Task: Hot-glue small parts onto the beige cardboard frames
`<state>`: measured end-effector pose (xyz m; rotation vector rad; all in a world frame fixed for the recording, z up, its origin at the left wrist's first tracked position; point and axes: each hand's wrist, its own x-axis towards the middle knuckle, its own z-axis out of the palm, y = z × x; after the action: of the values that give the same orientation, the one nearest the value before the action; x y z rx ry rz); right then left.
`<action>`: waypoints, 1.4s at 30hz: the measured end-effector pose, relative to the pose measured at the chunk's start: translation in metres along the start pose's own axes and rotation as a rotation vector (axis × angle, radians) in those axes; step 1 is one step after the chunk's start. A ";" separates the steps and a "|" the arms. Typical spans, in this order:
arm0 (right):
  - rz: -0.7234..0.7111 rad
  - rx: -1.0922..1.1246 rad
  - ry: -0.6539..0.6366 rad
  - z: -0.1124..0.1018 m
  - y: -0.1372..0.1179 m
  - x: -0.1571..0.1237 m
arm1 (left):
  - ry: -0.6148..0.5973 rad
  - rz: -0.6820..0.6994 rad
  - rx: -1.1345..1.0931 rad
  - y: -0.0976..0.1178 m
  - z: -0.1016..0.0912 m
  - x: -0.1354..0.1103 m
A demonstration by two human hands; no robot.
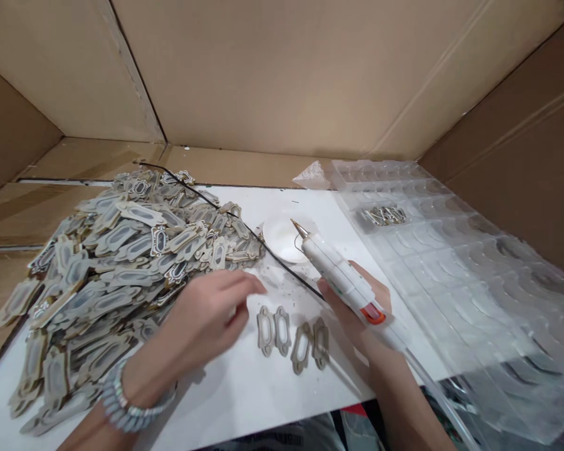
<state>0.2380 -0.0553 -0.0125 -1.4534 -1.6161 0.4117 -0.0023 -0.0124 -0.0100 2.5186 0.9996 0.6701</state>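
A white hot glue gun (343, 275) is gripped in my right hand (357, 300), its brass nozzle pointing up and away over a white round dish (282, 238). A glue stick (451, 413) runs out of its back end. My left hand (211, 313) hovers over the white board, thumb apart from loosely curled fingers, with nothing visible in it. Between the two hands, several small metal label frames (282, 330) with open centres lie in a row. Left of my hand spreads a large heap of similar frames (136, 250); a few show an ornate front.
A black cord (282, 263) crosses the heap and the white board (244, 401). At right stands a clear compartment tray (432, 269), one compartment holding small metal pieces (385, 215). A clear bag corner (313, 175) lies behind. Cardboard walls (282, 81) enclose the back and sides.
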 end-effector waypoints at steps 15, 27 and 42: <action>-0.027 0.018 0.019 -0.001 0.002 0.000 | -0.286 0.025 0.069 0.009 0.024 -0.010; -0.038 -0.052 0.020 -0.001 0.003 0.000 | -0.273 0.056 0.164 0.007 0.025 -0.006; -0.094 0.021 -0.013 0.000 0.004 -0.002 | 0.340 0.186 0.265 -0.001 0.004 -0.003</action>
<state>0.2399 -0.0556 -0.0162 -1.3561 -1.6780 0.3834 -0.0029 -0.0142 -0.0144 2.8149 1.0284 1.1170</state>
